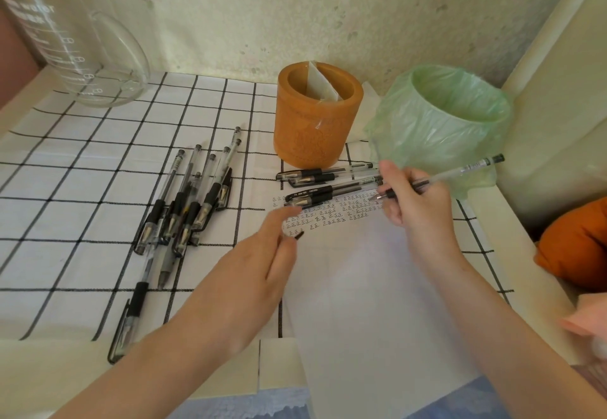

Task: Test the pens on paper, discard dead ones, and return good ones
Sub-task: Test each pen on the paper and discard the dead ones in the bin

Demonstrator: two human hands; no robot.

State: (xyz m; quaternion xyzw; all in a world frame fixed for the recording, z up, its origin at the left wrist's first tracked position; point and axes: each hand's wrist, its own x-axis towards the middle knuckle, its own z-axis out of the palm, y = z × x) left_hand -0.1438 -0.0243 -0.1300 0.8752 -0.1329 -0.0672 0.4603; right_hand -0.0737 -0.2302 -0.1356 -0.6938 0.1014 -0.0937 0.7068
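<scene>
My right hand (417, 201) grips a clear pen (460, 170), its tip down near the top of the white paper (368, 293), its rear end pointing toward the green-lined bin (443, 126). Rows of small black test marks (331, 213) fill the paper's upper edge. My left hand (259, 261) pinches a small black cap (299, 235) over the paper's left side. Several capped pens (328, 182) lie at the paper's top. A pile of several pens (190, 201) lies to the left on the checked cloth. The orange pen holder (317, 123) stands behind.
A large glass measuring jug (72, 40) stands at the back left. A lone black pen (128, 320) lies near the front edge. An orange cushion (578, 247) sits at the right. The wall is close behind holder and bin.
</scene>
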